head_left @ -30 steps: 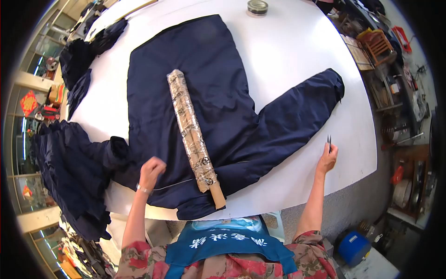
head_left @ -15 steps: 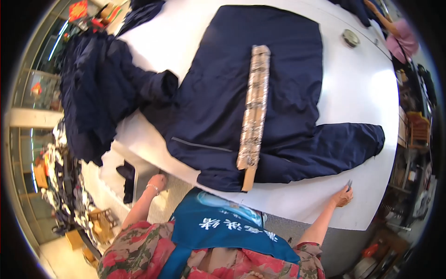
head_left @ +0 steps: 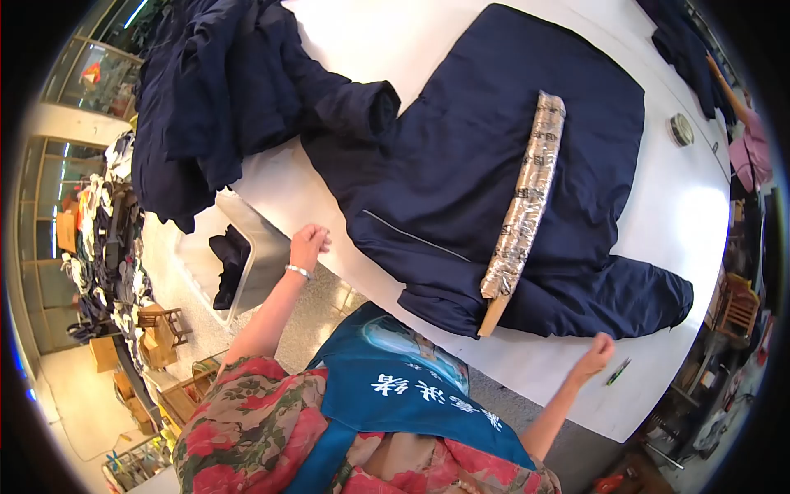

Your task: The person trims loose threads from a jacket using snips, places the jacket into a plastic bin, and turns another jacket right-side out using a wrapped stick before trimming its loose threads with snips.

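Note:
A dark navy jacket (head_left: 461, 156) lies spread on the white table. Along it rests a long stick (head_left: 527, 193) wrapped in shiny printed tape, its bare wooden end towards me. My left hand (head_left: 310, 241) is in the air by the table's near edge, left of the jacket; its fingers are loosely bent and apart, holding nothing. Just below the right sleeve (head_left: 634, 292), my right hand (head_left: 593, 359) has its fingers drawn together with nothing visible in them. A small pair of thread snips (head_left: 617, 372) lies on the table beside that hand, not touching it.
A heap of navy garments (head_left: 222, 107) covers the table's left side. Below it stands a white bin (head_left: 267, 267) with dark cloth inside. A round tin-like object (head_left: 680, 130) sits far right. Another person (head_left: 751, 148) works at the right edge, near more dark cloth.
My right hand has let go of the thread snips onto the table and shifted up towards the sleeve. My left hand has risen towards the jacket. The view has turned.

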A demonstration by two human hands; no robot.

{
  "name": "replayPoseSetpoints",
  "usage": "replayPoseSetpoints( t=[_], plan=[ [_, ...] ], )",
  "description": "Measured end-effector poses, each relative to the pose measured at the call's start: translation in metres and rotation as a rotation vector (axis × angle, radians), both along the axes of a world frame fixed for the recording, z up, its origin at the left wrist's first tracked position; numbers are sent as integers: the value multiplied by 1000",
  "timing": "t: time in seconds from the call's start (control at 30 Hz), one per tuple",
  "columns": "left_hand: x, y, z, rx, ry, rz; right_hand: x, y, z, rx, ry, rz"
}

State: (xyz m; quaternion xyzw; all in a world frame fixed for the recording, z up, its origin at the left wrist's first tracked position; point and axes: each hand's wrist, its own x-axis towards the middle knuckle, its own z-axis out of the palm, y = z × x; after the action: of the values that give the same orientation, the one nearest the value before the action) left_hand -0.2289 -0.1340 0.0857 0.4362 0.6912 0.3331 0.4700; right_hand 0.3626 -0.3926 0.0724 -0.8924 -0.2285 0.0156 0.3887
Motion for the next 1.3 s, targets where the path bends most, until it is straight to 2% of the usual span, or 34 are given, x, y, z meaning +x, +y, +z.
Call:
replayPoseSetpoints(
  t=[0.1, 0.13, 0.23, 0.3, 0.4, 0.43, 0.5, 0.57, 0.6, 0.63, 0.7, 0.8, 0.9, 0.97, 1.0, 1.1, 1.23, 1.3],
  plan=[
    [9, 39, 21, 92, -55, 36, -120, 37, 52, -8, 451, 253],
    [11, 52, 21, 107, -104, 55, -141, 35, 47, -120, 233, 319],
    [8, 89, 15, 130, -179, 113, -179, 43, 85, -169, 243, 277],
    [1, 107, 0, 112, -135, 151, -186, 44, 87, -203, 261, 277],
    [-6, 110, -39, -51, -128, 240, -198, 58, 80, -244, 255, 298],
    [1, 99, -44, -133, -183, 218, -208, 65, 75, -206, 305, 308],
    [6, 72, -51, -298, -298, 179, -237, 75, 62, -309, 379, 361],
    [13, 43, -41, -356, -343, 104, -265, 90, 52, -381, 410, 346],
    [28, 34, -18, -366, -457, 121, -262, 90, 41, -323, 386, 363],
    [40, 28, -25, -345, -570, 107, -253, 95, 44, -287, 449, 348],
    [63, 21, -33, -288, -800, 88, -242, 115, 53, -425, 433, 301],
    [85, 10, -25, -332, -921, 225, -224, 116, 32, -374, 453, 325],
    [103, 5, -30, -383, -1065, 329, -217, 108, 23, -37, 861, 176],
    [107, 4, -33, -466, -1125, 361, -223, 104, 32, 83, 902, 133],
    [108, 4, -29, -501, -1079, 344, -225, 103, 40, 143, 920, 119],
    [98, 1, -16, -428, -1160, 217, -222, 91, 56, 299, 983, 112],
    [85, 2, 32, -363, -1248, 149, -163, 109, 63, 408, 871, 82],
    [66, 1, 48, -319, -1301, 136, -130, 128, 68, 365, 771, 89]
  ],
)
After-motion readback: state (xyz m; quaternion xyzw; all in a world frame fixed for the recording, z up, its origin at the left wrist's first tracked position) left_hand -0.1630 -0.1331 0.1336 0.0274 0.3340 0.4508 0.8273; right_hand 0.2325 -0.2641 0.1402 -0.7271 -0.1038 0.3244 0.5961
